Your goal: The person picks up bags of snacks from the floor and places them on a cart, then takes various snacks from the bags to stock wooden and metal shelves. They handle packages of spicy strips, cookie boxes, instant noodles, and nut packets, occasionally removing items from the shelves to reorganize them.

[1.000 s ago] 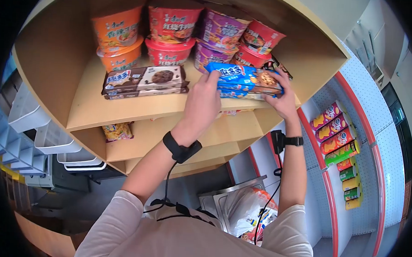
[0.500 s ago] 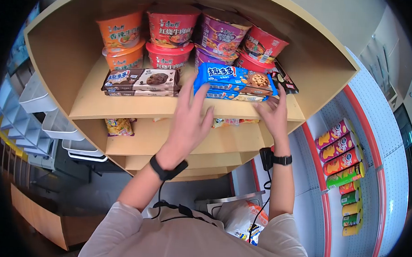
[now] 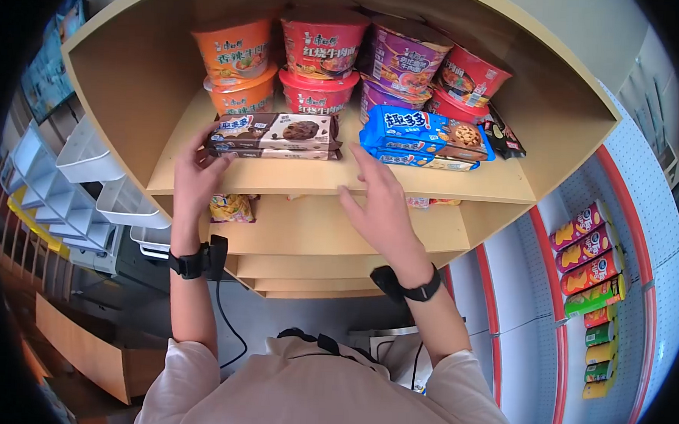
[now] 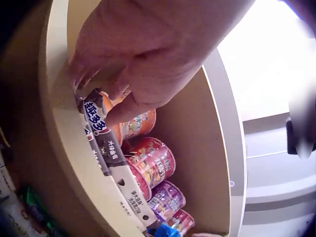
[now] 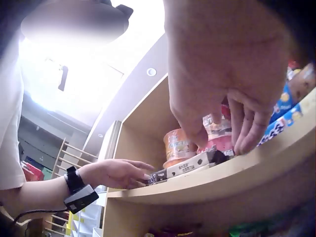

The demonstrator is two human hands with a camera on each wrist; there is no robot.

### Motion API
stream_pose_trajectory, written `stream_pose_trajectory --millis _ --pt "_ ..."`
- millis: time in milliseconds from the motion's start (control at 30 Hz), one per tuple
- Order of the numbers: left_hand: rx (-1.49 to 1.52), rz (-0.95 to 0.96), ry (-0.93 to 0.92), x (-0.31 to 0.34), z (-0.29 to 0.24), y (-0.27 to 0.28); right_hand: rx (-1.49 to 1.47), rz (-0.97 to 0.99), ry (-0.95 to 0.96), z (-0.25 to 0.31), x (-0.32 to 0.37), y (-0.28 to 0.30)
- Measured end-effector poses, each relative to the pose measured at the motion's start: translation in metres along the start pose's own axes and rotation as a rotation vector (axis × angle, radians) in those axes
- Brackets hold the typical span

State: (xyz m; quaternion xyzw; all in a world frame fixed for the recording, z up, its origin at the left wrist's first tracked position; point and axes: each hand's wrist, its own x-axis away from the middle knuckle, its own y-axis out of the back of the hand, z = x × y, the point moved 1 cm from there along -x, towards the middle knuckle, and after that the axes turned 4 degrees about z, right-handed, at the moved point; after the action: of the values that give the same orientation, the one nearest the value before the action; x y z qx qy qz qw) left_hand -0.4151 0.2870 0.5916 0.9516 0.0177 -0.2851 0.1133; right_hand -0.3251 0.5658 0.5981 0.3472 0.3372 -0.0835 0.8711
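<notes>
A stack of brown chocolate-cookie packs (image 3: 275, 136) lies along the front of the upper shelf. My left hand (image 3: 197, 175) is at its left end, the thumb by the front face and the fingers around the corner; the left wrist view shows the fingertips right at the pack's end (image 4: 94, 111). My right hand (image 3: 381, 206) hovers near the shelf edge, in the gap between the brown stack and a stack of blue cookie packs (image 3: 426, 140). Its fingers are spread and hold nothing. The blue packs lie neatly piled, apart from the hand.
Instant noodle cups (image 3: 322, 48) stand two high behind the cookies, and a black packet (image 3: 505, 140) lies at the right. Bagged snacks (image 3: 233, 207) sit on the shelf below. White bins (image 3: 92, 156) hang at left; chip canisters (image 3: 588, 253) line a rack at right.
Both hands have let go of the blue packs and moved left, toward the brown packs. The blue stack now lies straighter. The head view has shifted, so the shelf appears further right.
</notes>
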Motion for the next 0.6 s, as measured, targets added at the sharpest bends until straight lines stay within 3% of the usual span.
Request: stream_pose_trajectory --millis 67,167,233,367,467,533,600 --pt "-0.030 0.092 0.083 -0.002 0.005 0.003 0.065 -0.027 0.000 0.000 -0.015 -0.016" --pt "-0.050 0.081 0.089 -0.004 0.007 0.005 0.191 -0.057 0.011 -0.007 -0.029 -0.034" --pt "-0.103 0.097 0.089 -0.005 0.007 0.004 -0.023 -0.027 -0.156 -0.010 -0.036 -0.043" --pt "-0.035 0.018 0.075 0.009 -0.007 0.001 -0.118 -0.083 -0.252 0.006 -0.030 -0.036" --pt "-0.020 0.014 0.094 0.025 -0.044 -0.006 -0.103 -0.204 -0.159 0.017 -0.020 -0.009" --pt "0.076 0.015 -0.090 0.031 -0.066 -0.022 -0.008 -0.315 -0.067 0.022 -0.012 0.024" --pt "0.105 0.066 -0.156 0.022 -0.078 -0.048 0.007 -0.366 -0.015 0.011 -0.011 0.060"
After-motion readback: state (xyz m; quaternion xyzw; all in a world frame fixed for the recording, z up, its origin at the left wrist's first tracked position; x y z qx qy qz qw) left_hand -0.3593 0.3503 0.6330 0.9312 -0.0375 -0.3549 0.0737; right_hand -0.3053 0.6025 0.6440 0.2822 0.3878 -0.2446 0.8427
